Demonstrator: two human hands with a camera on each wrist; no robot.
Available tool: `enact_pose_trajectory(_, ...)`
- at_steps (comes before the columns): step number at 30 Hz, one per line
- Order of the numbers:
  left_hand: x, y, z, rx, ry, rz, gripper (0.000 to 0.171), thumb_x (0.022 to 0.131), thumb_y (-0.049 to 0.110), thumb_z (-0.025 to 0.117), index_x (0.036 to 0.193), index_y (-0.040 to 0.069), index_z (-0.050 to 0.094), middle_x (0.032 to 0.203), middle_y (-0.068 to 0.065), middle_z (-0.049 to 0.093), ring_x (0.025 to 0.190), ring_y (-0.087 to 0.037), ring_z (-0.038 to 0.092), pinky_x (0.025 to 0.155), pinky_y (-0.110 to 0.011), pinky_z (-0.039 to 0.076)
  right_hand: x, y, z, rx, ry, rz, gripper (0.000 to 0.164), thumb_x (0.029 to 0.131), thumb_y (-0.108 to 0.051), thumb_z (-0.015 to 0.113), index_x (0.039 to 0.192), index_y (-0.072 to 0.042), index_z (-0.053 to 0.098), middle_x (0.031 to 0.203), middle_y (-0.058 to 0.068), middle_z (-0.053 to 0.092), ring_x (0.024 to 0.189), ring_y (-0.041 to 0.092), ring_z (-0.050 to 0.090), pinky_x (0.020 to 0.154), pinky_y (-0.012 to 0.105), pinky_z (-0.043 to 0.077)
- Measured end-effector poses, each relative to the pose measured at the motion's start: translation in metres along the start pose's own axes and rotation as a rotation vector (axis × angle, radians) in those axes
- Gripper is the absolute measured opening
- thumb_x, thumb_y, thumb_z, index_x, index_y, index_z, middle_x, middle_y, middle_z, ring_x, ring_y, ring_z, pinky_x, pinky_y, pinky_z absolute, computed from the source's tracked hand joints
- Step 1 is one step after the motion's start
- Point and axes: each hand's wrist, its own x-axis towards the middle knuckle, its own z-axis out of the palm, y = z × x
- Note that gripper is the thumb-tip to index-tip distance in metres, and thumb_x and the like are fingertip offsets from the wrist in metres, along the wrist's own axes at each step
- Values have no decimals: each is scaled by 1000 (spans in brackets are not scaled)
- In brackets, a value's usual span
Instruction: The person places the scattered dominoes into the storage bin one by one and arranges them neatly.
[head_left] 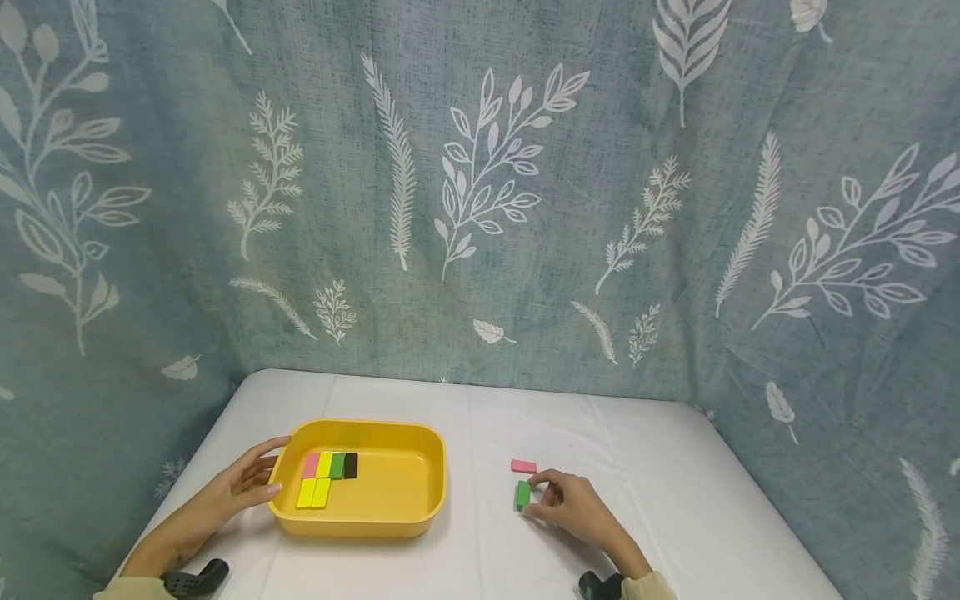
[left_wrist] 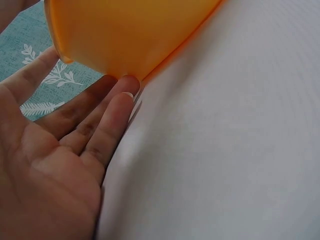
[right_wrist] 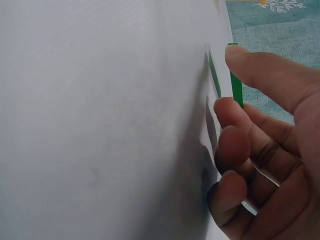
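Note:
My right hand (head_left: pixel 573 504) pinches a small green block (head_left: pixel 522 495) by its ends, between thumb and fingers. In the right wrist view the block (right_wrist: pixel 237 90) stands on edge near the white surface; a second green strip (right_wrist: pixel 214 75) shows there, and I cannot tell whether it is a reflection. Just behind the held block lies a pink block (head_left: pixel 523 467). My left hand (head_left: pixel 236 487) rests with spread fingers against the left side of a yellow tray (head_left: pixel 390 528). Seen from the left wrist, relaxed fingertips touch the tray's outer wall (left_wrist: pixel 130 40).
Inside the tray, at its left, pink, yellow, green and black blocks (head_left: pixel 350 465) form a row, with two yellow blocks (head_left: pixel 313 493) in front. A white cloth (head_left: pixel 465 567) covers the table. Patterned blue-green curtains (head_left: pixel 525 250) stand behind and at both sides.

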Motion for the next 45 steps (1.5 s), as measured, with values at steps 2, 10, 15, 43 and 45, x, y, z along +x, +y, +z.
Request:
enact_pose_trajectory(2,0,0,0,1,-1,2,84,98,33,70,164,23,19,162,-27,29,146,-48,32,109,-77,26,1,-1,0,-4,8,-6,46,84,-37,86,117,-9,71,75,-6,62,60,7,52,51,23,44)
enact_pose_trajectory(10,1,-2,-1,7,-2,12,83,99,33,70,164,25,20,162,-26,29,146,-48,32,109,-77,27,5,-6,0,-7,14,-22,46,86,-41,84,118,-11,71,74,-8,63,56,6,52,49,23,45)
enact_pose_trajectory(15,2,-2,-1,1,0,14,82,99,33,70,164,25,21,161,-26,31,145,-48,33,108,-76,29,8,-11,-1,13,-3,-41,47,87,-40,83,122,-11,70,74,-8,64,54,5,52,49,22,45)
enact_pose_trajectory(43,6,0,-7,-15,-12,23,81,99,31,70,164,23,22,161,-26,31,145,-47,33,109,-75,29,39,-58,2,-50,11,-168,42,89,-36,82,121,-11,70,76,-11,63,62,7,52,56,23,45)
enact_pose_trajectory(45,6,0,-7,-17,-13,20,81,99,31,70,164,24,22,161,-26,30,145,-47,32,109,-75,29,41,-61,3,-42,5,-172,42,90,-36,81,122,-12,70,75,-12,64,61,8,52,56,23,45)
